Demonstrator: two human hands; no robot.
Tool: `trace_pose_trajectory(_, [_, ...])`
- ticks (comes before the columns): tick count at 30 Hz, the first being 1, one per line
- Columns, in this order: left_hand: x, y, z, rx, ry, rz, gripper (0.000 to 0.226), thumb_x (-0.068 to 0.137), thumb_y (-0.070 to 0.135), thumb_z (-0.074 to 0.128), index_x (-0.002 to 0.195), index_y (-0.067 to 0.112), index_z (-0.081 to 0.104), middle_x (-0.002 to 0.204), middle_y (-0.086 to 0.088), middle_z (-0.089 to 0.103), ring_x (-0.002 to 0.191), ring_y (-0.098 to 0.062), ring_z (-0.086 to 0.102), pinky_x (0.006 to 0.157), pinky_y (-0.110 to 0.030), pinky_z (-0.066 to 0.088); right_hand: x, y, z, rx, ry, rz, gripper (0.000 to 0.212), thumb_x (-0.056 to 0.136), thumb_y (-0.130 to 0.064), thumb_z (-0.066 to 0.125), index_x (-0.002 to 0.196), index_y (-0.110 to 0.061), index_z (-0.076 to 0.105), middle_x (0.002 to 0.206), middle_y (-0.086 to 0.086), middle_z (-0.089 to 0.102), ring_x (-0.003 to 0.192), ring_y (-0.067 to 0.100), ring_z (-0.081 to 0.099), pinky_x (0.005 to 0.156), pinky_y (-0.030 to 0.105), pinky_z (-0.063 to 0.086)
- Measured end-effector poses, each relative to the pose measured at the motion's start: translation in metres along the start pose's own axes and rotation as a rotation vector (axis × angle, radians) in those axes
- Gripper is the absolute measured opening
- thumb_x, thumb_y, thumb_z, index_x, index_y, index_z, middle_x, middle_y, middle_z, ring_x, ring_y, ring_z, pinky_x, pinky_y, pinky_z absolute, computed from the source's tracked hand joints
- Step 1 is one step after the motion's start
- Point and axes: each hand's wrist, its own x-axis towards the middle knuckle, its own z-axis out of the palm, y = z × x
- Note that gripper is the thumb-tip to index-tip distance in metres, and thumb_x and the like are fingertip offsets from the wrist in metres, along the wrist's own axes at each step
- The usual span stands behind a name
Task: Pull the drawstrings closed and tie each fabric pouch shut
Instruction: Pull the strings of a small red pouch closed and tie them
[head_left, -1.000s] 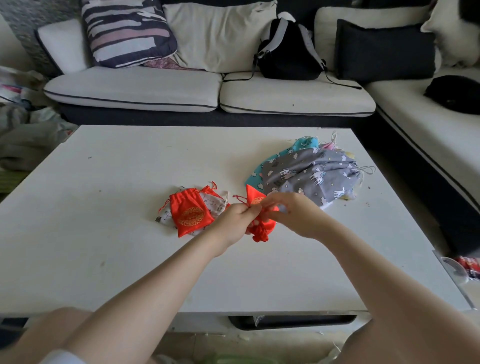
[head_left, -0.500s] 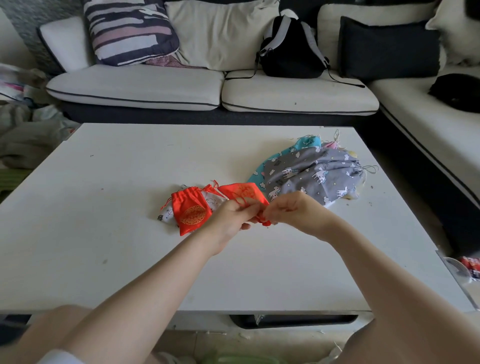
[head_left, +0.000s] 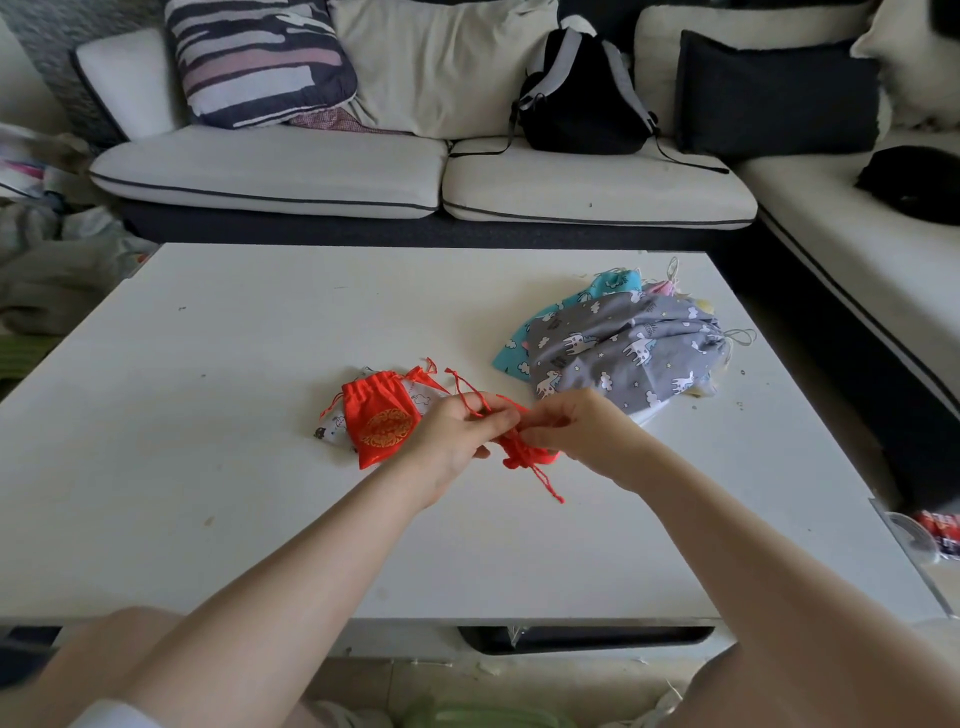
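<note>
**Q:** Head view: what do the two hands hold?

**A:** The left hand (head_left: 451, 434) and the right hand (head_left: 581, 428) meet above the middle of the white surface (head_left: 218, 467). Both have their fingers curled, pinching the red drawstring (head_left: 470, 397) of a small red pouch (head_left: 524, 454). The pouch sits bunched between and just below the hands, mostly hidden by them. One loop of cord rises over the left fingers; a loose end (head_left: 548, 483) trails toward the near edge of the surface.

**Q:** Where do the other pouches lie?

**A:** A second red pouch with a gold emblem (head_left: 376, 418), its neck gathered, lies just left of the left hand, resting on a white printed pouch (head_left: 332, 431). To the far right a grey pouch printed with white animals (head_left: 628, 353) tops a pile, with a blue cloud-print pouch (head_left: 519, 345) showing beneath it; the right hand is near the pile's front edge. Whether they touch cannot be told.

**Q:** What surrounds the surface?

**A:** Behind it stands a white sofa (head_left: 270, 171) carrying a striped cushion (head_left: 260, 60), a beige cushion (head_left: 441, 65), a black backpack (head_left: 584, 101) and a dark cushion (head_left: 774, 98).
</note>
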Motion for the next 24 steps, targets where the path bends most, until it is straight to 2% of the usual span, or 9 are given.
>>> trace_pose_trajectory(3, [0.0,-0.003,0.0,0.06,0.015,0.006,0.013,0.087,0.014,0.061,0.078,0.024,0.063,0.075,0.006,0.065,0.065,0.002,0.061,0.055,-0.014,0.041,0.005,0.005,0.002,-0.185,0.02,0.041,0.008,0.085,-0.01,0.06,0.081,-0.011,0.067,0.067,-0.003,0.065,0.058,0.003,0.057,0.059,0.019,0.043])
trace_pose_trajectory(6, [0.001,-0.005,0.0,0.155,0.05,0.063,0.013,0.085,0.015,0.064,0.076,0.024,0.064,0.08,-0.004,0.07,0.071,-0.01,0.063,0.048,-0.011,0.039,0.009,0.01,0.005,-0.189,0.068,0.054,0.017,0.087,-0.013,0.057,0.072,-0.02,0.061,0.073,0.001,0.063,0.067,0.014,0.056,0.069,0.03,0.046])
trace_pose_trajectory(8, [0.003,-0.006,0.0,0.237,0.059,0.11,0.01,0.083,0.016,0.066,0.076,0.022,0.066,0.082,-0.012,0.071,0.069,-0.014,0.061,0.048,-0.014,0.04,0.009,0.011,0.007,-0.155,0.119,0.033,0.023,0.089,-0.014,0.055,0.069,-0.025,0.057,0.072,-0.004,0.059,0.069,0.013,0.054,0.068,0.029,0.046])
trace_pose_trajectory(11, [0.005,-0.006,-0.001,0.331,0.03,0.138,0.005,0.085,0.015,0.064,0.082,0.014,0.068,0.075,-0.01,0.07,0.06,-0.004,0.062,0.047,-0.014,0.043,0.009,0.012,0.01,-0.148,0.158,-0.003,0.027,0.091,-0.015,0.053,0.067,-0.028,0.053,0.066,-0.011,0.053,0.061,0.005,0.047,0.055,0.016,0.037])
trace_pose_trajectory(14, [0.006,-0.005,-0.001,0.416,0.008,0.167,0.008,0.087,0.014,0.061,0.088,0.008,0.067,0.07,-0.008,0.067,0.051,0.004,0.059,0.047,-0.011,0.044,0.008,0.014,0.013,-0.164,0.189,-0.031,0.028,0.091,-0.015,0.052,0.067,-0.03,0.049,0.067,-0.012,0.051,0.063,0.006,0.045,0.059,0.021,0.035])
trace_pose_trajectory(17, [0.005,-0.002,0.002,0.467,-0.009,0.206,0.01,0.091,0.015,0.055,0.088,0.009,0.062,0.076,-0.011,0.067,0.059,-0.005,0.061,0.05,-0.013,0.048,0.006,0.016,0.013,-0.117,0.233,-0.068,0.021,0.091,-0.013,0.052,0.073,-0.025,0.053,0.07,-0.009,0.054,0.061,0.005,0.047,0.055,0.017,0.036])
trace_pose_trajectory(19, [0.003,-0.001,0.006,0.412,-0.019,0.17,0.013,0.094,0.017,0.05,0.088,0.009,0.057,0.077,-0.012,0.066,0.062,-0.019,0.065,0.046,-0.017,0.048,0.006,0.017,0.013,-0.07,0.27,-0.096,0.019,0.09,-0.011,0.053,0.075,-0.023,0.055,0.072,-0.006,0.058,0.067,0.012,0.053,0.064,0.024,0.044])
trace_pose_trajectory(21, [0.001,0.0,0.009,0.239,-0.025,0.091,0.015,0.097,0.018,0.045,0.085,0.012,0.052,0.074,-0.009,0.065,0.059,-0.023,0.065,0.047,-0.024,0.05,0.005,0.016,0.013,-0.03,0.285,-0.113,0.023,0.089,-0.009,0.054,0.072,-0.025,0.054,0.07,-0.004,0.06,0.068,0.016,0.058,0.069,0.033,0.048])
trace_pose_trajectory(24, [-0.002,0.0,0.014,0.024,0.011,0.054,0.017,0.097,0.014,0.044,0.081,0.013,0.049,0.069,-0.011,0.063,0.051,-0.019,0.064,0.055,-0.029,0.05,0.004,0.014,0.015,-0.006,0.3,-0.137,0.027,0.09,-0.007,0.052,0.07,-0.025,0.051,0.062,-0.009,0.054,0.051,-0.001,0.049,0.057,0.021,0.039])
